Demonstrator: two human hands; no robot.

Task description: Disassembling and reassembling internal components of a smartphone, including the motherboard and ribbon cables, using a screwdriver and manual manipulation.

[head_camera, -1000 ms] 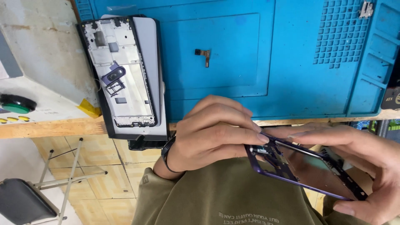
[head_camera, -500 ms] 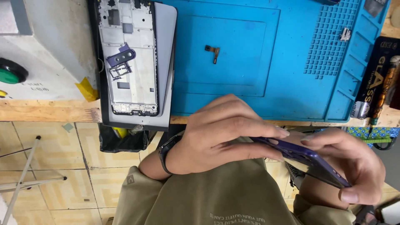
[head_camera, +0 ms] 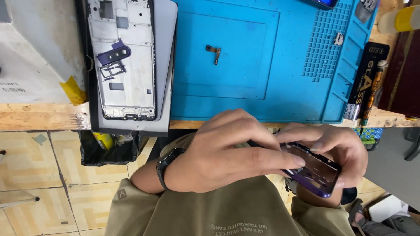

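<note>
My left hand (head_camera: 227, 153), with a black watch on its wrist, reaches across over my lap, and its fingertips press on the near edge of a purple phone frame (head_camera: 317, 172). My right hand (head_camera: 339, 146) wraps the frame from the far side and from below. Both hands hold it just in front of the bench edge, above my olive shirt. The frame's inner side faces up, and part of it is hidden under my fingers.
A blue work mat (head_camera: 262, 87) covers the wooden bench (head_camera: 39, 116). On it lies a small camera module (head_camera: 214, 49). To the left lies an opened phone chassis (head_camera: 122, 65) with a purple camera bezel (head_camera: 114, 54) on it. A black packet (head_camera: 365, 78) lies at the right.
The purple frame has turned in my hands and now shows end-on, nearer my right palm. Both hands have kept their hold. My head has shifted, so more of the bench shows.
</note>
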